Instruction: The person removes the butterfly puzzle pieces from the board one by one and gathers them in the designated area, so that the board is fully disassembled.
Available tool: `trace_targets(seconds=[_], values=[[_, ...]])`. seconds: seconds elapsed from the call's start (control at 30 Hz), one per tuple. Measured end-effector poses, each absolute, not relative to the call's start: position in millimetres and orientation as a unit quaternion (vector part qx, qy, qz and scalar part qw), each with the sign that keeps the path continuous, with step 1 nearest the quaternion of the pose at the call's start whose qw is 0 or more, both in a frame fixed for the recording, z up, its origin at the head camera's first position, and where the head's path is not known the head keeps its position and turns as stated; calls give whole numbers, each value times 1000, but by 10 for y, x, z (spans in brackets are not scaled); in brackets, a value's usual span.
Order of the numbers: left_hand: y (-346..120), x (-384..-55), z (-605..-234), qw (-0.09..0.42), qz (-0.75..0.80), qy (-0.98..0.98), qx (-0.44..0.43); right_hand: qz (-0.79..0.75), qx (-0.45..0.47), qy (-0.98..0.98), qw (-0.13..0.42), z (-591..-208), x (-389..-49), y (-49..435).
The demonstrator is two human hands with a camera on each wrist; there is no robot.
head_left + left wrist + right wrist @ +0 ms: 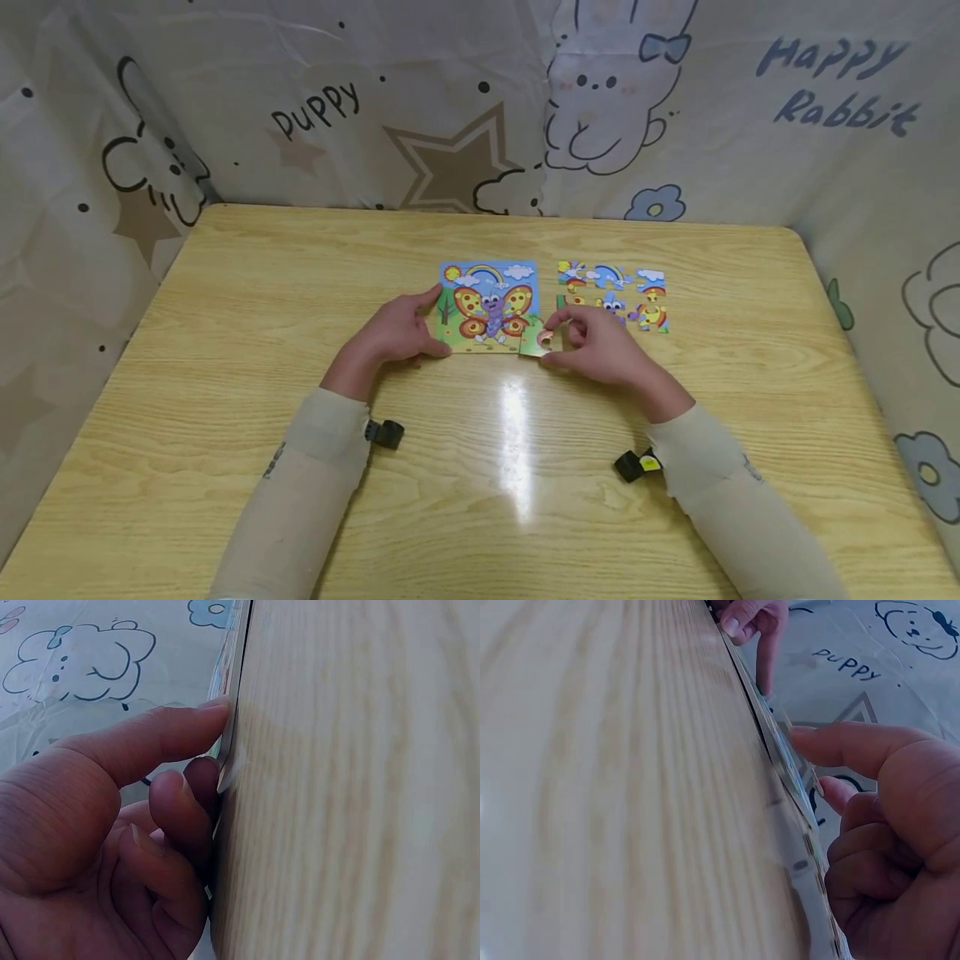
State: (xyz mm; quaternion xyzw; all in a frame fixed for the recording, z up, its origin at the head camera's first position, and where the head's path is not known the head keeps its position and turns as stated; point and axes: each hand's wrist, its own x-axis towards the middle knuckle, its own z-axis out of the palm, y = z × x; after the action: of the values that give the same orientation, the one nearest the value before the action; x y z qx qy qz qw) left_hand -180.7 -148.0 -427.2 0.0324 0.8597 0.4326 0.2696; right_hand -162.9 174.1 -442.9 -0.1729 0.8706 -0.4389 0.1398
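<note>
A butterfly picture board (492,312) lies flat on the table. My left hand (396,332) holds its left side, index finger by the upper corner and thumb at the lower one; in the left wrist view that thumb (202,716) sits on the board's edge, the other fingers curled beneath. My right hand (600,346) pinches a green jigsaw piece (533,340) between thumb and index finger, over the board's lower right corner. The piece is tilted edge-on in the right wrist view, above the board, between the fingertips (804,739).
Several loose jigsaw pieces (651,312) lie in rough rows right of the board, some partly behind my right hand. A printed cloth (450,108) hangs along the table's back edge. Dark wrist cameras (388,434) stick out from both sleeves.
</note>
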Motion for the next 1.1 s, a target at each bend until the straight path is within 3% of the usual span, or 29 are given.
trace_targets(seconds=[0.57, 1.1], values=[[-1479, -1807, -4285, 271, 435, 859, 24, -420, -176, 880, 138, -4447, -1549, 2136], [-1490, -1813, -4290, 269, 430, 861, 25, -409, -168, 885, 146, -4410, -1562, 2199]])
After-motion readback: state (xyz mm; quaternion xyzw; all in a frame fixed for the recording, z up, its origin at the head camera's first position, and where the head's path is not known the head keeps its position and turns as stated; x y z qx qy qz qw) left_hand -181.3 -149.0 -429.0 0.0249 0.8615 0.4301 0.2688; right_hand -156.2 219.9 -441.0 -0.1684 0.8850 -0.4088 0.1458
